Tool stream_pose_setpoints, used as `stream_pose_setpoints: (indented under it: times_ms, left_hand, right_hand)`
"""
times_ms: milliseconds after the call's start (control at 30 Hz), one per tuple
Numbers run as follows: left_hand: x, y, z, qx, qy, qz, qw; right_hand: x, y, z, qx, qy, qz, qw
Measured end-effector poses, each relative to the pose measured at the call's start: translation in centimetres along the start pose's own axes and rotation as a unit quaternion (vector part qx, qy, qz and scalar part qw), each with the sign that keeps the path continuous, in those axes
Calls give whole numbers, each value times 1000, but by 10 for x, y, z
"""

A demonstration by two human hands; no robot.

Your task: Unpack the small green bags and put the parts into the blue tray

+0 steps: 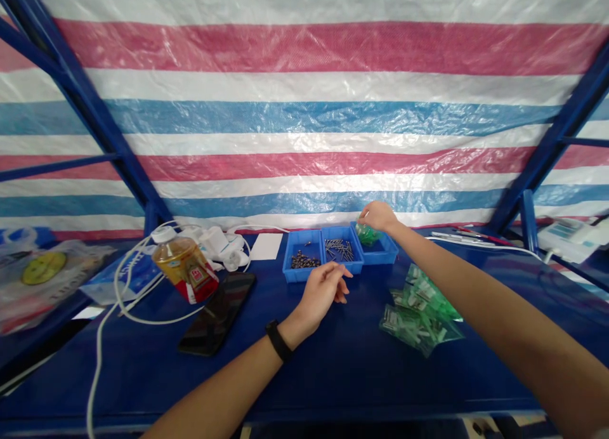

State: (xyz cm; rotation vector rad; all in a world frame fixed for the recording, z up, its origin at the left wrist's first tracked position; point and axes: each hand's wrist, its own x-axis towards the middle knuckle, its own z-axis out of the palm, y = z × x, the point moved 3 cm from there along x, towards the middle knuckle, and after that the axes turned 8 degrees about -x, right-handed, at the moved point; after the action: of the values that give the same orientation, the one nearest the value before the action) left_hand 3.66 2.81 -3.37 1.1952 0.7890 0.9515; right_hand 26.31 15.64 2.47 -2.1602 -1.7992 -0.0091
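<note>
I have the left bin (297, 275), the middle bin (335, 232) and the right bin (385, 257) in one row on the surface (361, 369). Small parts (304, 261) lie in the first, screws (339, 249) in the second, a bag (367, 236) in the third, just below the right hand (378, 216). The left hand (321, 296) is before the middle bin; to its right lie packed bags (419, 315). Left of the bins is a card (266, 247), then a phone (219, 315) with a bottle (183, 268) at its left. Behind everything is a sheet (333, 122).
</note>
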Motion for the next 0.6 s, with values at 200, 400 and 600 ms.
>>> stream_pose_setpoints:
  times_ms: [200, 400, 600]
  left_hand:
    - [-3, 2, 4, 3, -12, 0, 1000]
    - [-3, 1, 4, 3, -20, 2, 1000]
    - [-3, -2, 5, 8, -34, 9, 999]
  right_hand:
    - [-4, -14, 7, -44, -28, -11, 999]
    - [1, 28, -42, -69, 7, -6, 998]
    - [-36, 112, -44, -142, -63, 0, 988]
